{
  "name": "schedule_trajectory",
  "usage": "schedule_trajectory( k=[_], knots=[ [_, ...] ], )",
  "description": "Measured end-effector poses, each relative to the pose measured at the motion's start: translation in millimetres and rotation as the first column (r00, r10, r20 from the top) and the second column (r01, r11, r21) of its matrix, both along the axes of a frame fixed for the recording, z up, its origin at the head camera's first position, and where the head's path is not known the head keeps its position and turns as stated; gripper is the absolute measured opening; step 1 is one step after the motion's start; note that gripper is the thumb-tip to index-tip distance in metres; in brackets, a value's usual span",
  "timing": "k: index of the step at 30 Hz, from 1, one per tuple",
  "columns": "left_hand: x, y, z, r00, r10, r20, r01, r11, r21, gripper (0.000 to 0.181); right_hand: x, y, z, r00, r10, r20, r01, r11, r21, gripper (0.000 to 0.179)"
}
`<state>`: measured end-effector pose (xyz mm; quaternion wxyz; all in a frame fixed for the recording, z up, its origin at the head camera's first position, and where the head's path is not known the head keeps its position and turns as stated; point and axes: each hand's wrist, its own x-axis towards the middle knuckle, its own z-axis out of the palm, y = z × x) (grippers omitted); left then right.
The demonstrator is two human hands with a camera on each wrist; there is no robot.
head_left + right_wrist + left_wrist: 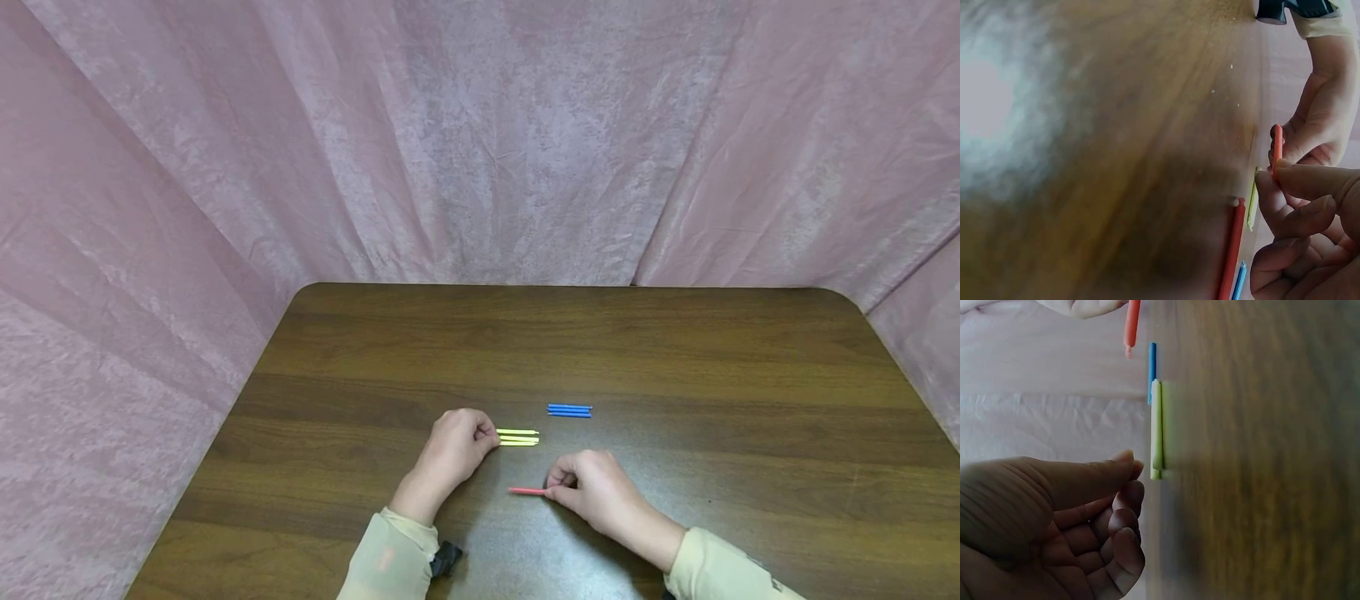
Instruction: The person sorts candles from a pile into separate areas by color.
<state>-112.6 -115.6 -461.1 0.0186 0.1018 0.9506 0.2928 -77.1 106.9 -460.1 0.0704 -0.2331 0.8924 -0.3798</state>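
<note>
My right hand (600, 492) pinches a thin red candle (527, 491) between thumb and index finger; the candle points left, held over the table. In the right wrist view another red candle (1232, 250) lies on the wood beneath this hand, hidden in the head view. Several yellow candles (519, 437) lie side by side at the fingertips of my left hand (457, 442). Loosely curled, the left fingers hold nothing; the left wrist view shows thumb and index tips close beside the yellow candles (1157, 425).
Beyond the yellow row, slightly to the right, blue candles (569, 411) lie in a neat row. Everything is on a brown wooden table (712, 375) with rounded far corners. Pink curtains (525, 142) hang behind it and along its sides.
</note>
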Motion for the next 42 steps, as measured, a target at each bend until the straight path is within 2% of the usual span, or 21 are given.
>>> schedule_trajectory(
  k=[8,16,23,42],
  knots=[
    [3.0,4.4,1.8,1.000,-0.021,-0.013,0.021,1.000,0.007,0.014,-2.9,8.1,-1.6,0.998,-0.019,0.062,0.023,0.997,-0.076,0.013],
    [6.8,11.3,4.8,0.999,-0.051,-0.002,0.051,0.999,0.015,0.013,-4.4,18.6,-2.6,0.983,-0.023,0.180,0.051,0.987,-0.152,0.005],
    [11.0,19.0,5.3,0.997,-0.070,0.014,0.070,0.997,0.032,0.013,-6.3,25.1,-3.1,0.984,-0.073,0.165,0.093,0.988,-0.121,0.005],
    [20.3,36.7,8.5,0.992,-0.123,0.027,0.119,0.987,0.112,0.011,-9.0,40.4,-1.9,0.978,-0.115,0.172,0.137,0.983,-0.122,0.004]
  ],
)
